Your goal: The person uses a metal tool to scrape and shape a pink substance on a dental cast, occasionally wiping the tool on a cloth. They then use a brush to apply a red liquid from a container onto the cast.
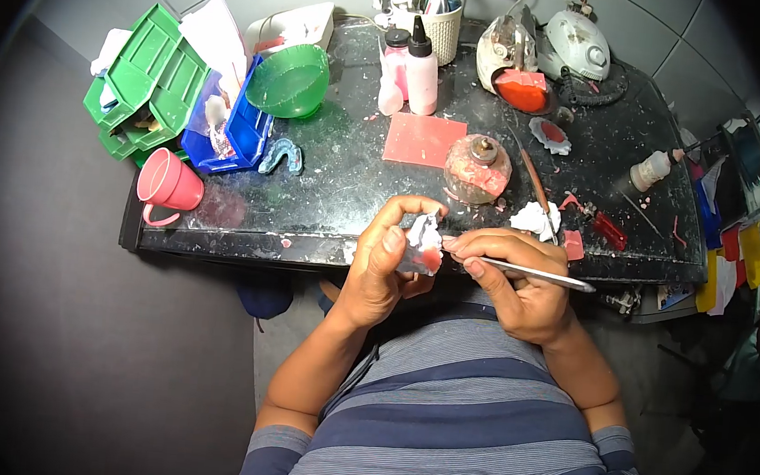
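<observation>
My left hand [376,268] is closed around a white plaster dental cast [425,230] with pink-red wax on its lower part, held up just in front of the table edge. In my right hand [526,285] is a slim metal carving tool [555,277], gripped like a pen. The tool's tip points at the cast; my fingers hide whether it touches. Beyond my right hand lie another white plaster piece [536,218] and a wooden-handled tool [535,176]. A glass spirit lamp [477,175] smeared with pink wax stands behind both hands, beside a flat pink wax sheet [419,140].
On the dark table [340,181] stand a pink mug [170,181], green and blue bins [250,133], a green bowl [290,81], bottles [422,78] and a white machine [578,46]. A red-handled tool [610,231] and a small dropper bottle [653,170] lie right.
</observation>
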The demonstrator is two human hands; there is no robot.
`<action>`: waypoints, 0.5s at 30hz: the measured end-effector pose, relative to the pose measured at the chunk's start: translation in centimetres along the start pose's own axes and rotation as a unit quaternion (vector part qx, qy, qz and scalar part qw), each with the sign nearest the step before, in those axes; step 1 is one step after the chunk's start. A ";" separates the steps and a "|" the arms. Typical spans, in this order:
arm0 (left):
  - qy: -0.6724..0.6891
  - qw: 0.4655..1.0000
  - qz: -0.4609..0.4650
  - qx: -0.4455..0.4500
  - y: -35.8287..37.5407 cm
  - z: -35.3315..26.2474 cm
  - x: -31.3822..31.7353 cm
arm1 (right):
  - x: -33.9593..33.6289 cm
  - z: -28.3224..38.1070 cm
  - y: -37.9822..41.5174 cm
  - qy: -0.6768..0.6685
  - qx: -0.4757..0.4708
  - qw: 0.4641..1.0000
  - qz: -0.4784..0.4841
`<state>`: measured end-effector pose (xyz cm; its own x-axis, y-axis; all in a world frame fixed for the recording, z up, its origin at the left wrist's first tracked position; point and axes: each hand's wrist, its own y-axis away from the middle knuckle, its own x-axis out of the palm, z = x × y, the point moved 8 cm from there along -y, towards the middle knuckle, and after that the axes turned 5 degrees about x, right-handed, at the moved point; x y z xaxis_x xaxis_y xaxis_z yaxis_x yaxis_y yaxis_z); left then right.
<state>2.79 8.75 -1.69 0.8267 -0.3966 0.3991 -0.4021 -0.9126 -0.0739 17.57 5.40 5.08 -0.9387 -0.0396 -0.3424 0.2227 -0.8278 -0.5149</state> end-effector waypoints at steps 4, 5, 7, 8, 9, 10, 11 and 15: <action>-0.033 0.999 -0.013 0.010 -0.1 -0.3 0.2 | 0.2 -0.9 0.2 -0.055 0.051 0.997 -0.013; -0.032 0.999 -0.013 0.009 -0.1 -0.2 0.1 | 0.2 -0.8 0.1 -0.055 0.048 0.997 -0.014; -0.029 1.000 0.007 0.009 -0.1 -0.1 0.1 | 0.3 -0.8 0.1 -0.050 0.049 0.997 -0.014; -0.029 1.000 0.007 0.010 -0.1 -0.2 0.1 | 0.3 -0.7 0.1 -0.045 0.050 0.998 -0.014; -0.028 1.000 0.002 0.011 -0.1 -0.2 0.2 | 0.3 -0.8 0.1 -0.046 0.050 0.998 -0.013; -0.026 1.000 -0.002 0.013 -0.1 -0.2 0.2 | 0.4 -0.8 0.1 -0.046 0.047 0.998 -0.007; -0.026 1.000 -0.001 0.013 -0.1 -0.2 0.3 | 0.4 -0.9 0.1 -0.046 0.044 0.998 0.000; -0.024 0.999 -0.010 0.018 -0.1 -0.2 0.4 | 0.4 -1.1 0.1 -0.046 0.032 0.998 0.011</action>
<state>3.03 8.67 -1.38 0.8531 -0.3818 0.3557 -0.3715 -0.9230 -0.0997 17.53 5.90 3.98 -0.9545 -0.1066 -0.2787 0.2292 -0.8597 -0.4564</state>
